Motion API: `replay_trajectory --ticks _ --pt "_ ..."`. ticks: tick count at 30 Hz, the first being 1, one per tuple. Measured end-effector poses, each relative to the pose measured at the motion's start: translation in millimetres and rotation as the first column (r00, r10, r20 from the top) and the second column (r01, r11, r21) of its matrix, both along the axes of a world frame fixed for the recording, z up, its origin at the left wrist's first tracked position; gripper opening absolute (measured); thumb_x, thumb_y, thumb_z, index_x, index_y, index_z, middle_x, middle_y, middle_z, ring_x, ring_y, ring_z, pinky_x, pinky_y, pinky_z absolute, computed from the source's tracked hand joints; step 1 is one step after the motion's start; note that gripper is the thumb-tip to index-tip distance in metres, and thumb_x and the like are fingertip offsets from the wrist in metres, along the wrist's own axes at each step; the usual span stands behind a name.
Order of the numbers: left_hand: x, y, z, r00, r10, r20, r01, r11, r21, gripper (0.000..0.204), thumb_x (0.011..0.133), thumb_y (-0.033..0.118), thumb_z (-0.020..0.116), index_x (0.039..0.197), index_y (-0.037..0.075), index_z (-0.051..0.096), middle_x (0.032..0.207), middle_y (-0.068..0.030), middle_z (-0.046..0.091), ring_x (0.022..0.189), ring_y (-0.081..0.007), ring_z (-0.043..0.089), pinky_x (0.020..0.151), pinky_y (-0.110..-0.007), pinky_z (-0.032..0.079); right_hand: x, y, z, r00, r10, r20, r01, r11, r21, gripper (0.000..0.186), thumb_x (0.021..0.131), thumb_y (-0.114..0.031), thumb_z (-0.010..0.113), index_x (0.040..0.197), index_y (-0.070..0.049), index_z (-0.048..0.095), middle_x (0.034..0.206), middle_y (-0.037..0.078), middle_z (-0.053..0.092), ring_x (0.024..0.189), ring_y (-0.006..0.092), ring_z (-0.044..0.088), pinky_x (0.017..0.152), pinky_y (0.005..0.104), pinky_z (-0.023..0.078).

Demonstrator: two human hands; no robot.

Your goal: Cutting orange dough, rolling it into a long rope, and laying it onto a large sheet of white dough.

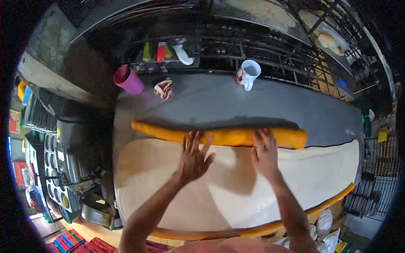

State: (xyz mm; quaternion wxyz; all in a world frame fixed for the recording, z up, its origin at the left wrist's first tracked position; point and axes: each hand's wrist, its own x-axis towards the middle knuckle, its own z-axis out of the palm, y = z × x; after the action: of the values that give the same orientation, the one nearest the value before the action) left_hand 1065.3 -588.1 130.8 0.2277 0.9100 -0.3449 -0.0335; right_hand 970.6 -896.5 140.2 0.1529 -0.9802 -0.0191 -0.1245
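A wide, thin sheet of pale dough [236, 206] covers the near part of a grey worktop. Along its far edge lies a long orange roll of dough-like stuff [164, 134], thicker toward the right and blurred by motion. My left hand [195, 156], fingers spread, rests its fingertips on the roll left of its middle. Farther right, my right hand [265, 154] lies over the roll with its fingers stretched out, not wrapped round it. A thin orange strip [249, 232] follows the sheet's near edge, partly hidden by my right forearm.
On the grey worktop [202, 97] stand a pink cup [129, 82], a crumpled striped cloth [163, 89] and a white mug [249, 74]. Small tools [161, 52] lie on a ledge behind. Muffin tins [52, 162] and metal gear are at left, wire racks [373, 181] at right.
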Motion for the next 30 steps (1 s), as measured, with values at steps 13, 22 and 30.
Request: replay_trajectory --ticks 13,22,30 --pt "137.3 -63.2 -59.5 0.843 0.309 0.441 -0.326 0.945 -0.040 0.075 0.113 0.050 0.046 0.164 -0.004 0.036 0.163 -0.0308 0.046 0.153 -0.0539 0.037 0.127 -0.061 0.026 183.6 -134.5 9.8 0.972 -0.070 -0.225 0.055 0.996 -0.072 0.056 0.110 -0.047 0.049 0.147 -0.007 0.062 0.149 0.017 0.063 0.137 0.0387 0.058 0.118 0.0635 0.036" --pt "-29.1 -100.4 -29.1 0.923 0.340 0.181 -0.374 0.903 0.210 0.072 0.112 0.055 0.047 0.171 0.017 0.032 0.170 -0.0346 0.029 0.158 -0.0607 0.020 0.127 -0.072 0.015 -55.7 -115.8 2.5 0.986 0.157 -0.054 -0.157 0.988 0.006 0.067 0.098 -0.020 0.064 0.162 -0.009 0.047 0.166 0.029 0.040 0.156 0.0496 0.035 0.127 0.0657 0.027" --pt "173.0 -162.0 -34.5 0.568 0.783 0.254 -0.719 0.623 -0.309 0.079 0.111 0.063 0.035 0.167 0.007 0.039 0.163 -0.0336 0.044 0.151 -0.0533 0.040 0.128 -0.064 0.022 146.6 -206.7 -2.3 0.964 -0.216 0.156 0.254 0.924 -0.286 0.066 0.111 -0.046 0.046 0.169 -0.015 0.037 0.165 0.021 0.047 0.152 0.0443 0.043 0.126 0.0646 0.027"
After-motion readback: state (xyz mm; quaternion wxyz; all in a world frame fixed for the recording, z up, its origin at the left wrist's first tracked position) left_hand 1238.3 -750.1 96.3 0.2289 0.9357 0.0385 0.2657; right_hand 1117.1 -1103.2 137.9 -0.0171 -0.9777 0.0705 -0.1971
